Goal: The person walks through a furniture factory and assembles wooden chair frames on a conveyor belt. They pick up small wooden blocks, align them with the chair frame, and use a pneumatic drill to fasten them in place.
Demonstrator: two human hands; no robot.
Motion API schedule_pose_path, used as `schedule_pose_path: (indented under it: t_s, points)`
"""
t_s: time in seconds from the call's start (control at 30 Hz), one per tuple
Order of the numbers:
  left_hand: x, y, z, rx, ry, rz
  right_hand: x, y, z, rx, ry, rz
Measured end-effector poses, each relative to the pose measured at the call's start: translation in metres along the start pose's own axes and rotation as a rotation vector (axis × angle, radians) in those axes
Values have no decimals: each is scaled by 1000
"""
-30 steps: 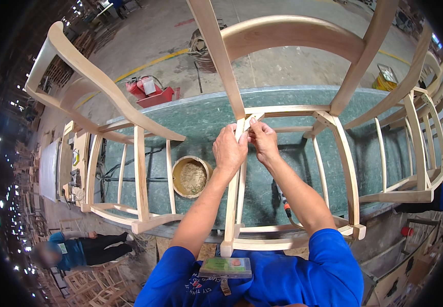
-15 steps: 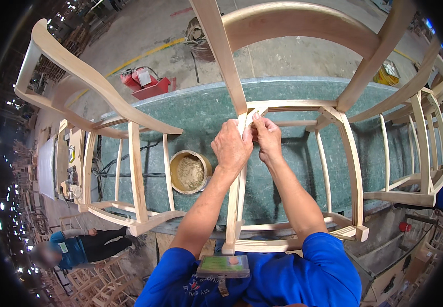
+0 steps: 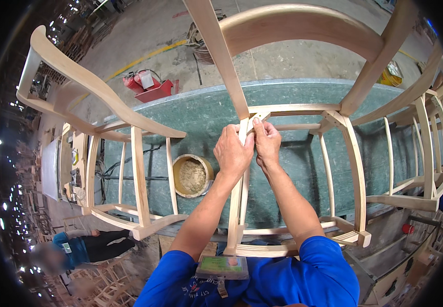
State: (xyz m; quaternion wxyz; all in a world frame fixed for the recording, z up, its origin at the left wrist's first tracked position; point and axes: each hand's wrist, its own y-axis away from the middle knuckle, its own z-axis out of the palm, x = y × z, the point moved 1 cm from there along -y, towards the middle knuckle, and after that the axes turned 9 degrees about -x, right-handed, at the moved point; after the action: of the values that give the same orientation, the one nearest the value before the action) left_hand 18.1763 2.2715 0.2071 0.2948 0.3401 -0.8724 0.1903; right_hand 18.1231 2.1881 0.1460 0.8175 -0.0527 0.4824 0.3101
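Observation:
A bare wooden chair frame (image 3: 344, 133) stands on the green worktable (image 3: 196, 117) right in front of me. My left hand (image 3: 233, 153) grips the frame's front leg just below the corner joint. My right hand (image 3: 266, 140) presses on the same joint from the right, fingers pinching a small light piece, probably sandpaper, against the wood. The two hands touch each other. Below them the leg (image 3: 236, 210) runs down toward my chest.
A second unfinished chair frame (image 3: 129, 153) stands at left on the table, more frames (image 3: 431, 133) at right. A round tub of pale filler (image 3: 192, 175) sits left of my hands. A red extinguisher (image 3: 147, 86) lies on the floor beyond. Another person (image 3: 83, 248) is at lower left.
The hands stay on the same corner joint with small shifts of the fingers. The view has tilted slightly, so the frame sits a little lower and nearer.

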Motion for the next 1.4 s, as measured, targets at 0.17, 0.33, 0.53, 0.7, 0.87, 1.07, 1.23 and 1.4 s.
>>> schedule_pose_path:
  t_s: [0.17,0.33,0.53,0.7,0.87,1.07,1.23,1.4]
  points:
    - [-3,4,2,-23,14,-31,-12,-3,-15,-166,59,135]
    - [-3,0,1,-51,30,-17,-11,-1,-1,-67,-62,100]
    - [-1,-3,4,-30,59,-19,2,-1,5,12,-146,27]
    - [-2,-4,5,-38,2,-33,1,-5,-7,-38,-39,92]
    - [-2,-4,2,-27,-47,-55,-1,-4,2,9,-80,94]
    - [5,-8,2,-8,-61,-27,-2,-15,-4,-2,-24,92]
    - [-15,-3,7,-54,163,-11,-14,-7,-7,-66,62,222]
    - [-94,23,15,-30,919,-208,-34,-5,-32,-146,198,364]
